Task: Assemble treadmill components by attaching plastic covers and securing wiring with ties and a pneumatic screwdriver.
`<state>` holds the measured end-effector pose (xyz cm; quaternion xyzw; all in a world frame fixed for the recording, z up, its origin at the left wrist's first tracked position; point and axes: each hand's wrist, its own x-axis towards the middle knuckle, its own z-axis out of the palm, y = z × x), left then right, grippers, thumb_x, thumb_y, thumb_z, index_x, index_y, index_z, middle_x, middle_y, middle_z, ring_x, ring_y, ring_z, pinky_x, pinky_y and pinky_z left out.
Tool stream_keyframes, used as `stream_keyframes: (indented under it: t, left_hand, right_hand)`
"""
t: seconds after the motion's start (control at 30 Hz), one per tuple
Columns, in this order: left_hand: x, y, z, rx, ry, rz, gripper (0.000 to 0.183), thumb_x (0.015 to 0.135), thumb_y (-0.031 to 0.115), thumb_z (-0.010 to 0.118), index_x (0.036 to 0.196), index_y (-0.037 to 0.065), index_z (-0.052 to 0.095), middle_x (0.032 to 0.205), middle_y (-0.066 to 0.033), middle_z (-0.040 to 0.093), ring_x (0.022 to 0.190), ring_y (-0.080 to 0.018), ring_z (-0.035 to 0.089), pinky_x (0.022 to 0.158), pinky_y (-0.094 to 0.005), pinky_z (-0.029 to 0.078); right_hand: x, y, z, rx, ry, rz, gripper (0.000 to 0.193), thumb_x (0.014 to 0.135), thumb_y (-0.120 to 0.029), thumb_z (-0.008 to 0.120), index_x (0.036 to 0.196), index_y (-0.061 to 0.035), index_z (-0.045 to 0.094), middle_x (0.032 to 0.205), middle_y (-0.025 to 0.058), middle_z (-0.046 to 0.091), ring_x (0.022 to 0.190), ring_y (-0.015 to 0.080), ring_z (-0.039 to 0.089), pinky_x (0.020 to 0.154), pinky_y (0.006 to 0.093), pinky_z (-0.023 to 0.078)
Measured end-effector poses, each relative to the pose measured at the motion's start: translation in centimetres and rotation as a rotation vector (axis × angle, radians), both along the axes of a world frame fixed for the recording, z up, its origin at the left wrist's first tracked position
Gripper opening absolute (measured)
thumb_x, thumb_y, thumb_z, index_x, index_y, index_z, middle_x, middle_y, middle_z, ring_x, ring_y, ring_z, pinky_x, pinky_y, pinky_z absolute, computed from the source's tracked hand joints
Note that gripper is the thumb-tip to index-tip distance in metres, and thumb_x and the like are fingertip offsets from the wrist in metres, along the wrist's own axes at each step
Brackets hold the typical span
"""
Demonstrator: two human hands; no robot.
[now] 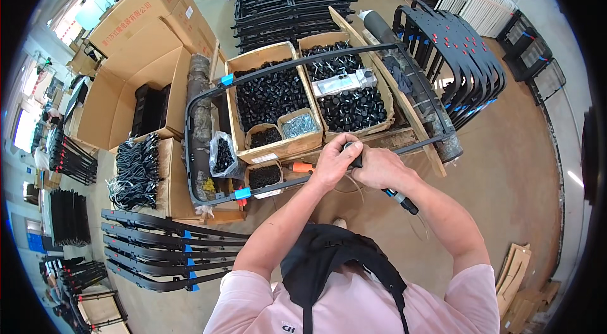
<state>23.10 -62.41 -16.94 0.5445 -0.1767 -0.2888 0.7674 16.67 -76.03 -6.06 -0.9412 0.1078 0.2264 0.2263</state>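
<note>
plainly, both hands meet at the near bar of the black frame [354, 51], which lies flat across the open boxes. the left forearm slants up and rightward to that bar, the wrist fairly straight; the left hand [337, 160] is curled, thumb and forefinger drawn close around a small dark piece [357, 160]. the right forearm comes in from the other side, and the right hand [377, 167] sits back-upward against the left, fingers bent under; their tips are hidden, so i can't tell their grip. a black driver with a blue band [401, 200] sticks out beneath the right wrist, nearer the body than the frame. within the frame's outline, left of the hands, lies an orange-handled tool [302, 167].
</note>
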Motion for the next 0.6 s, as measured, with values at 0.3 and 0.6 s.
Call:
stream_keyframes:
  t: [0.3, 0.6]
  left_hand:
    - [-0.3, 0.0, 0.5, -0.010, 0.018, 0.003, 0.019, 0.104, 0.026, 0.068, 0.105, 0.006, 0.067, 0.095, 0.0047, 0.061, 0.089, -0.0057, 0.053, 0.080, -0.0255, 0.047]
    - [-0.5, -0.2, 1.7, -0.026, 0.051, -0.040, 0.014, 0.105, 0.023, 0.068, 0.107, 0.009, 0.065, 0.096, 0.0068, 0.059, 0.087, -0.0039, 0.052, 0.077, -0.0241, 0.046]
  right_hand:
    - [0.8, -0.4, 0.1, 0.074, 0.164, 0.043, 0.040, 0.078, -0.026, 0.063, 0.099, 0.0059, 0.074, 0.101, 0.0276, 0.074, 0.099, 0.0406, 0.073, 0.085, 0.0485, 0.057]
    - [0.7, -1.2, -0.5, 0.037, 0.137, 0.058, 0.037, 0.077, -0.025, 0.065, 0.099, 0.0030, 0.073, 0.097, 0.0254, 0.074, 0.096, 0.0389, 0.073, 0.083, 0.0487, 0.056]
